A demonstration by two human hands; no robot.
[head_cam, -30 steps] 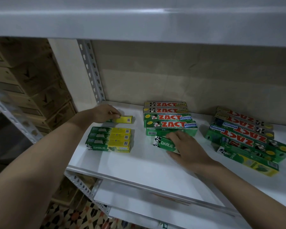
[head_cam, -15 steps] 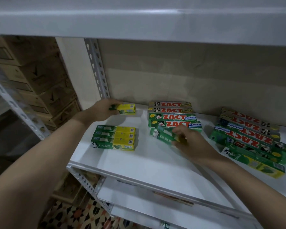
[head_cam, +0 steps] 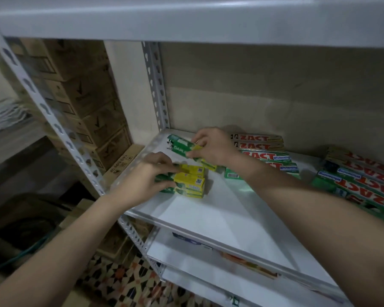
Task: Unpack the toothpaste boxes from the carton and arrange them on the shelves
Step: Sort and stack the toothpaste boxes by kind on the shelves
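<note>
My right hand (head_cam: 213, 146) grips a green and yellow Darlie toothpaste box (head_cam: 182, 147), held tilted above the back left of the white shelf (head_cam: 220, 218). My left hand (head_cam: 146, 178) is closed on another green and yellow Darlie box (head_cam: 190, 180), which rests on top of a small stack of the same boxes (head_cam: 186, 191) near the shelf's left edge. The carton is not in view.
Rows of Zact boxes (head_cam: 268, 151) lie behind my right wrist, and more Zact boxes (head_cam: 359, 180) lie at the right. A perforated steel post (head_cam: 155, 85) stands at the back left. Cardboard cartons (head_cam: 82, 94) are stacked beyond it. A lower shelf (head_cam: 208, 267) shows beneath.
My right hand lifted a Darlie box from beside the Zact rows and carried it left and back. My left hand brought its box from the back corner onto the small stack.
</note>
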